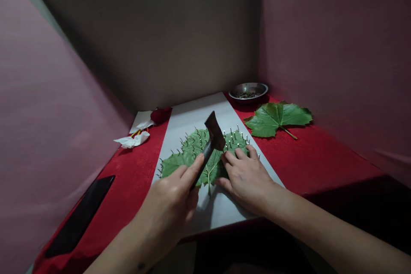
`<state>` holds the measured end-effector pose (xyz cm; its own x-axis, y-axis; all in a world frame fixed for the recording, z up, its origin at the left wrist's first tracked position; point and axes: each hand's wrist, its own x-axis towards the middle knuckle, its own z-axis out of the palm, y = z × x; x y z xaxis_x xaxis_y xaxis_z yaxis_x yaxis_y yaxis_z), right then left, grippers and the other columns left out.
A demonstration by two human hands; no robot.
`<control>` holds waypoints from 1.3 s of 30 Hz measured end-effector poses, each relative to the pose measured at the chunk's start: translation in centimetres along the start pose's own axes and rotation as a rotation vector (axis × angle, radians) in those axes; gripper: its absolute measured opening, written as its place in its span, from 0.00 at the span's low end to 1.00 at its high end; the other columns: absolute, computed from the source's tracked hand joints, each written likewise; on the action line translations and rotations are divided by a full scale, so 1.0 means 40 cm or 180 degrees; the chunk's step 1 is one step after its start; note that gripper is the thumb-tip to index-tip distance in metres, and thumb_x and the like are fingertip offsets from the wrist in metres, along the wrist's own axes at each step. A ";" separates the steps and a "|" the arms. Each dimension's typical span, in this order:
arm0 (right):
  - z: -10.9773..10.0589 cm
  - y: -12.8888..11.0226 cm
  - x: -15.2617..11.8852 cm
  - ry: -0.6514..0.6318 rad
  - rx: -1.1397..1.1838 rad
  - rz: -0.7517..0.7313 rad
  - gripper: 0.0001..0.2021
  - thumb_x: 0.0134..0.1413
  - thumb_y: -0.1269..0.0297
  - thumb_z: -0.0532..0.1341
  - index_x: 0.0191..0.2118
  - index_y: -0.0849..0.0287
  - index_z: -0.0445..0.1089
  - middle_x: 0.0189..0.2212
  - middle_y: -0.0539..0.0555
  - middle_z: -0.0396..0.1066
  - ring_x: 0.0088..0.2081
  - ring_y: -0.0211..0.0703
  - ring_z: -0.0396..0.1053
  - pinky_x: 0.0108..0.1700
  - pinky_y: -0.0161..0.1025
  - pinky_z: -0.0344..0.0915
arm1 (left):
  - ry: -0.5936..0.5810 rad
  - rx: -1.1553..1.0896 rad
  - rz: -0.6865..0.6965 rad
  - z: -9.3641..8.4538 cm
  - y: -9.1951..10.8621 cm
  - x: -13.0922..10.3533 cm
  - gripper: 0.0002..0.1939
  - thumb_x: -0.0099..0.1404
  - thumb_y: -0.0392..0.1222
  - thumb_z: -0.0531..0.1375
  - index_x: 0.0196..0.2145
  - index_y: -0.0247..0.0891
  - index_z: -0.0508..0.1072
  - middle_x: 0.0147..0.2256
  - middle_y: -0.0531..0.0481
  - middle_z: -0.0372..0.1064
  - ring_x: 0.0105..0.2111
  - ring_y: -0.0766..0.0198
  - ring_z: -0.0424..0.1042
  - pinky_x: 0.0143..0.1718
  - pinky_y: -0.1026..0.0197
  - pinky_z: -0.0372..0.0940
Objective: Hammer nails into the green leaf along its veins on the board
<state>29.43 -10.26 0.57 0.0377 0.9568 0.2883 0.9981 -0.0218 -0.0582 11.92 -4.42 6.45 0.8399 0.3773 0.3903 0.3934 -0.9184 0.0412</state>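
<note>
My left hand [175, 190] is closed around the dark handle of a hammer [214, 132], whose flared, hatchet-like head hangs over a green lobed leaf [176, 163]. The leaf lies on a long white board [216, 216], with several upright nails [233, 140] standing in it and along its edges. My right hand [247, 175] rests over the leaf's right part, fingers bent and spread, thumb apart from them. Its fingertips are beside the hammer head. Whether a nail stands right at those fingertips is hard to make out. The leaf's stem points toward me.
A metal bowl [248, 92] of nails stands at the back right, with a second leaf [278, 119] before it on the red cloth [308, 162]. At left lie white tissue [133, 140], a red object [159, 115] and a black flat item [81, 216]. Pink sheets flank both sides.
</note>
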 end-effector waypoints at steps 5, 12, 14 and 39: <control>0.000 0.000 0.000 -0.0016 0.0044 0.0000 0.23 0.58 0.47 0.51 0.46 0.59 0.72 0.44 0.57 0.70 0.47 0.54 0.62 0.53 0.60 0.51 | 0.0422 -0.0107 -0.0082 -0.024 0.018 -0.007 0.29 0.61 0.30 0.54 0.60 0.36 0.58 0.39 0.43 0.73 0.35 0.61 0.74 0.34 0.63 0.71; -0.007 -0.003 0.001 -0.0060 -0.0002 0.0021 0.24 0.58 0.48 0.51 0.47 0.62 0.71 0.44 0.58 0.70 0.49 0.56 0.60 0.54 0.60 0.51 | -0.0090 -0.0088 -0.0077 0.028 0.002 0.001 0.28 0.60 0.30 0.52 0.58 0.36 0.61 0.33 0.45 0.73 0.28 0.63 0.74 0.28 0.62 0.71; -0.008 -0.001 0.001 -0.0097 0.0028 0.0033 0.22 0.58 0.48 0.52 0.46 0.60 0.72 0.44 0.58 0.70 0.49 0.56 0.61 0.54 0.60 0.50 | 0.0002 -0.0093 -0.0058 0.006 0.006 0.000 0.28 0.60 0.30 0.52 0.59 0.35 0.60 0.35 0.44 0.73 0.30 0.63 0.74 0.30 0.62 0.71; 0.006 -0.002 -0.006 0.0081 -0.0171 -0.0048 0.25 0.59 0.48 0.49 0.50 0.62 0.69 0.46 0.58 0.69 0.47 0.56 0.62 0.52 0.58 0.54 | 0.0280 -0.0299 -0.0165 -0.037 -0.004 -0.034 0.24 0.61 0.31 0.54 0.56 0.28 0.63 0.39 0.40 0.74 0.34 0.62 0.75 0.35 0.63 0.71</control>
<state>29.33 -10.43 0.28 0.0233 0.9495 0.3129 0.9997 -0.0237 -0.0026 10.17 -4.95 7.26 0.7818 0.4163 0.4642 0.3951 -0.9067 0.1477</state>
